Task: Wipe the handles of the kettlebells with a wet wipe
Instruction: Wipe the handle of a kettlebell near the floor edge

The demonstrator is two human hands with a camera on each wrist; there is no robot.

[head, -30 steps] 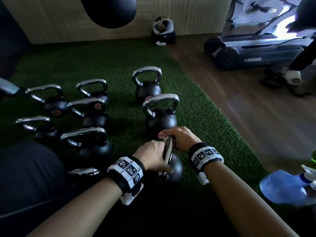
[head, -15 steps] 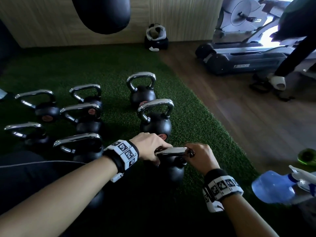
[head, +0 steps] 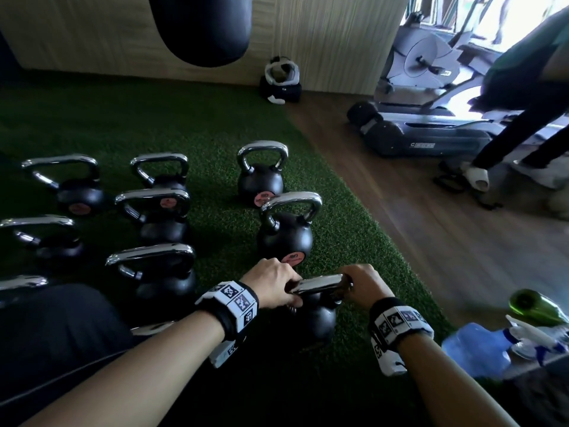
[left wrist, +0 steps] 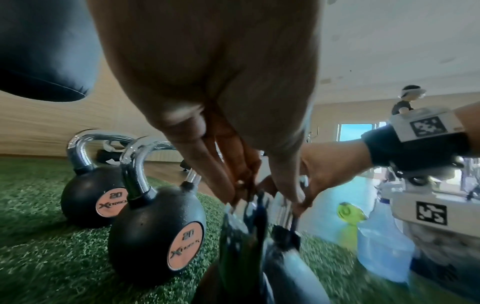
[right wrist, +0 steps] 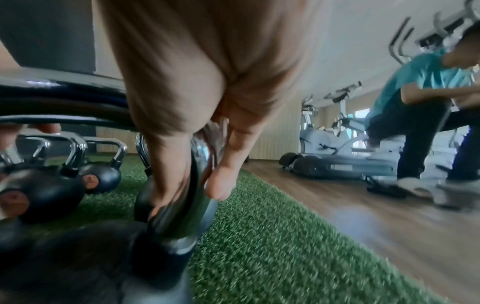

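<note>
Several black kettlebells with chrome handles stand on green turf. The nearest kettlebell [head: 318, 322] has its handle [head: 320, 285] lying crosswise between my hands. My left hand [head: 271, 285] grips the handle's left end, fingers curled down over it; the left wrist view shows that hand [left wrist: 259, 193] blurred over the chrome. My right hand [head: 365, 286] holds the right end. In the right wrist view my right hand [right wrist: 192, 185] has fingers and thumb wrapped round the handle's bend [right wrist: 182, 218]. No wet wipe shows plainly in any view.
Two 20-marked kettlebells [head: 284, 238] [head: 260, 180] stand just beyond, more to the left [head: 154, 217]. A blue packet [head: 475, 349], spray bottle [head: 535, 337] and green bottle [head: 535, 306] lie at my right. A punch bag [head: 200, 26] hangs ahead. A person [head: 523, 87] is by the treadmill [head: 431, 134].
A second ago the handle pointed away from me with both hands bunched on it. It now lies crosswise, my left hand on its left end and my right on its right end.
</note>
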